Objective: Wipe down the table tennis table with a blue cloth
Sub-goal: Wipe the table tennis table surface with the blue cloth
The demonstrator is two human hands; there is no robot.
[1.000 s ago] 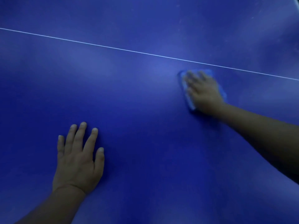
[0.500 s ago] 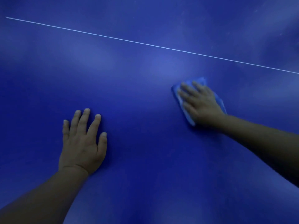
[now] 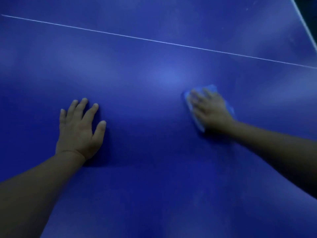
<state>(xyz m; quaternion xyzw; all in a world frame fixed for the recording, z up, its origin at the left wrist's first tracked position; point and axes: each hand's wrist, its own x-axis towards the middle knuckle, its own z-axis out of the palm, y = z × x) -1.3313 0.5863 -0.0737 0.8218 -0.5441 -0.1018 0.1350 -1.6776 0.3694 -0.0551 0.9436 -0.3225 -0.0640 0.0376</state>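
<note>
The blue table tennis table fills nearly the whole view. A folded blue cloth lies flat on it at the middle right. My right hand presses on the cloth with straight, spread fingers and hides most of it; the hand is blurred. My left hand rests flat on the bare table surface at the lower left, fingers spread, holding nothing.
A thin white line runs across the table from upper left to right, beyond both hands. The table's white-edged border shows at the top right corner, with dark space past it.
My right hand has slid the cloth toward me, away from the white line. My left hand has stayed planted flat on the table.
</note>
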